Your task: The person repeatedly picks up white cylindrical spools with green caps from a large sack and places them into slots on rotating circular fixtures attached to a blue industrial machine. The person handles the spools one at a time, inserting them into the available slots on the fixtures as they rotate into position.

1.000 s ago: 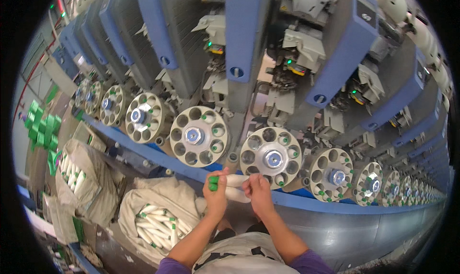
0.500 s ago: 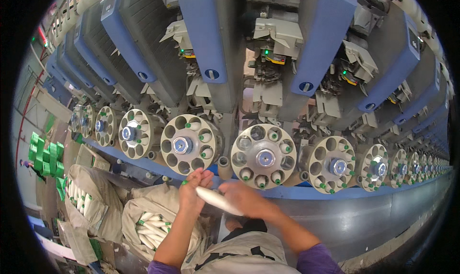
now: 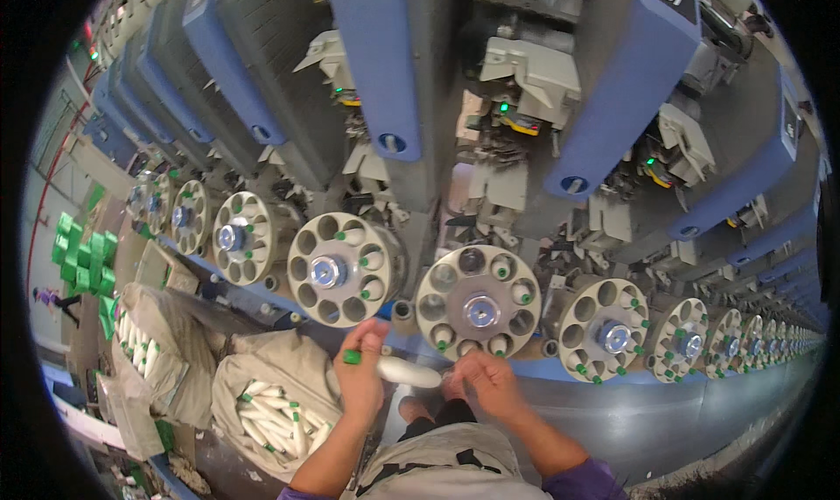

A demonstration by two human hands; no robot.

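A white yarn bobbin (image 3: 409, 372) with a green end lies across my left hand (image 3: 358, 384), whose fingers close round it at the green end. Its white tip points right, toward my right hand (image 3: 492, 383). That hand's fingers are pinched together just beyond the tip; whatever they hold, if anything, is too fine to see. Right above it is a round bobbin magazine (image 3: 430, 332) with bobbins in several of its pockets. Another round magazine (image 3: 302, 247) stands above my left hand, with bobbins in its right-hand pockets.
To the lower left, a cloth sack (image 3: 229, 373) holds many white bobbins, with a second sack (image 3: 184, 312) behind it. Blue-and-grey machine units (image 3: 385, 71) line the far side, each over a magazine. Green crates (image 3: 83, 259) are stacked far left, near a walking person (image 3: 54, 300).
My right hand has come off the bobbin and moved right, past its tip. The bobbin now lies more level in my left hand. The view has shifted slightly.
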